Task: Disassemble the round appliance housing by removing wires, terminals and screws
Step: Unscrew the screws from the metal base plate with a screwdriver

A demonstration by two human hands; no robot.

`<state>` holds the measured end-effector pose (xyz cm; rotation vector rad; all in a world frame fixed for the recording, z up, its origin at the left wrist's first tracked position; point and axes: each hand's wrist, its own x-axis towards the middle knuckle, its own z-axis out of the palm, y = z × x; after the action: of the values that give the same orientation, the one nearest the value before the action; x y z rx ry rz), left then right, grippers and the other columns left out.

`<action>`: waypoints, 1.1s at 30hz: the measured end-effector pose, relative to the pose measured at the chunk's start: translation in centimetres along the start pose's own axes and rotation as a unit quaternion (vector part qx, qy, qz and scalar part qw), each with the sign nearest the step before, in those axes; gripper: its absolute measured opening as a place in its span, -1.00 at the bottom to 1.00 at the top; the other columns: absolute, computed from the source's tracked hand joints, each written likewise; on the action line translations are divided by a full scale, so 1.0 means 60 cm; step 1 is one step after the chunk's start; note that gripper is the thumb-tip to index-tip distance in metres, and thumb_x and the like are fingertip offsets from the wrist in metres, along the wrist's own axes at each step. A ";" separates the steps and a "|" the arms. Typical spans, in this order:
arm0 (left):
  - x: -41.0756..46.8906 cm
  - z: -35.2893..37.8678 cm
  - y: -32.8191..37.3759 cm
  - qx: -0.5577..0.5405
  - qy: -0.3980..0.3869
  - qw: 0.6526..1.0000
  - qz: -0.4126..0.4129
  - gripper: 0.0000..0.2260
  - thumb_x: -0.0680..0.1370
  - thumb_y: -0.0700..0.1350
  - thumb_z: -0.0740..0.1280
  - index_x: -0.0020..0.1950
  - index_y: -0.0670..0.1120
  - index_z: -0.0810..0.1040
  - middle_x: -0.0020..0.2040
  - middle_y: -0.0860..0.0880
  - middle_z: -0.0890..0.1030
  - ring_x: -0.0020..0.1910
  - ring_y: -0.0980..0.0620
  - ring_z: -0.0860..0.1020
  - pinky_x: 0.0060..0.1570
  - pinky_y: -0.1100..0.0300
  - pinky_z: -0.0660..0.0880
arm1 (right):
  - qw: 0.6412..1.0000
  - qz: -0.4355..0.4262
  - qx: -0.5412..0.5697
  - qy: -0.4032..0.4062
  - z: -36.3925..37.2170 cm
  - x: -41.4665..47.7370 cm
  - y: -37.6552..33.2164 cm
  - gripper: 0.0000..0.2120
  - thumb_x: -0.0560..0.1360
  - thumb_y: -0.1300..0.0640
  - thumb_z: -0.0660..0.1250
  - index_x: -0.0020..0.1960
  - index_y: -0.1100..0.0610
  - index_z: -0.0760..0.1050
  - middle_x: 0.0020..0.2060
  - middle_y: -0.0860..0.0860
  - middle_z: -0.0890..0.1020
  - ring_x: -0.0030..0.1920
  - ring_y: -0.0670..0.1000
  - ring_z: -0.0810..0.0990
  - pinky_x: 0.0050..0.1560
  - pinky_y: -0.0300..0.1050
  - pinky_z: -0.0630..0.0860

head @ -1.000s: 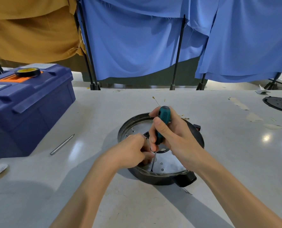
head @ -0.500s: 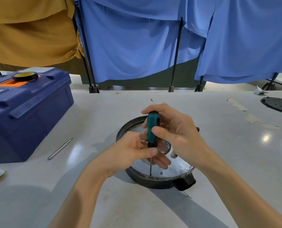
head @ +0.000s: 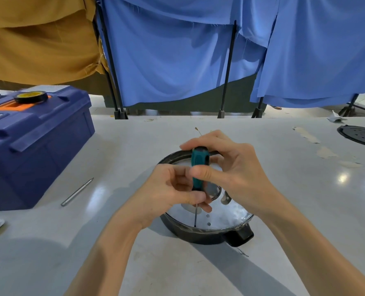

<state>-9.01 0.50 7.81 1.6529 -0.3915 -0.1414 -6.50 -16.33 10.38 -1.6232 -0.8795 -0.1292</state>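
The round black appliance housing with its silvery inner plate sits on the white table in front of me. A screwdriver with a teal handle stands upright over it, its thin shaft reaching down to the plate near the front rim. My right hand grips the handle from the right, thumb across it. My left hand pinches the shaft just under the handle. A thin wire end sticks up behind my right hand. The screw under the tip is too small to make out.
A dark blue toolbox with a roll of black tape on top stands at the left. A metal rod lies beside it. A black perforated disc lies at the far right. Blue and ochre cloths hang behind the table.
Both hands rose a little with the screwdriver, which now stands straighter. My right hand's grip shifted higher on the handle, and my left hand moved from the plate onto the shaft.
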 end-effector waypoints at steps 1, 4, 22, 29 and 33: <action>0.001 0.001 0.001 0.013 0.011 1.000 -0.003 -0.82 0.39 -0.30 0.48 -0.03 -0.17 0.62 -0.18 -0.13 0.70 -0.21 -0.17 0.69 -0.12 0.26 0.57 | 1.000 0.005 0.011 0.013 0.000 0.001 0.001 -0.67 0.38 0.20 0.44 0.13 0.00 0.61 -0.08 0.07 0.60 -0.01 0.01 0.60 0.06 -0.01 0.59; 0.000 -0.003 0.002 -0.001 -0.009 1.000 -0.008 -0.69 0.40 -0.19 0.48 0.12 -0.18 0.57 -0.05 -0.15 0.69 -0.13 -0.18 0.69 -0.02 0.21 0.57 | 0.998 0.022 0.057 0.010 -0.010 0.000 0.002 -0.63 0.42 0.38 0.32 0.16 0.09 0.60 -0.07 0.05 0.70 0.04 0.04 0.67 0.06 -0.08 0.61; -0.006 -0.002 0.006 0.010 0.005 1.000 -0.004 -0.76 0.39 -0.24 0.50 0.03 -0.23 0.63 -0.08 -0.14 0.70 -0.12 -0.21 0.68 0.00 0.06 0.58 | 0.999 -0.001 0.026 -0.025 -0.011 -0.010 -0.007 -0.73 0.40 0.17 0.46 0.10 0.06 0.63 0.04 0.05 0.61 0.12 0.03 0.59 0.08 -0.10 0.57; -0.008 -0.008 0.005 -0.031 -0.075 0.997 -0.016 -0.77 0.53 -0.21 0.33 0.17 -0.17 0.60 0.08 -0.16 0.66 0.07 -0.18 0.64 0.10 0.05 0.56 | 0.998 0.011 0.057 -0.020 -0.020 -0.010 -0.007 -0.72 0.50 0.37 0.26 0.12 0.16 0.61 0.06 0.04 0.68 0.11 0.11 0.64 0.09 0.03 0.61; -0.004 -0.004 0.004 0.011 -0.002 1.000 -0.003 -0.75 0.37 -0.25 0.51 0.03 -0.12 0.64 -0.07 -0.17 0.69 -0.08 -0.18 0.68 0.02 0.05 0.59 | 1.000 0.004 0.016 -0.010 -0.005 -0.011 -0.006 -0.70 0.37 0.15 0.49 0.10 0.02 0.63 0.02 0.04 0.61 0.09 0.04 0.59 0.08 -0.01 0.59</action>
<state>-9.18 0.76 8.04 1.6758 -0.3929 -0.1443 -7.06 -16.94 10.39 -1.6002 -0.8865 -0.0934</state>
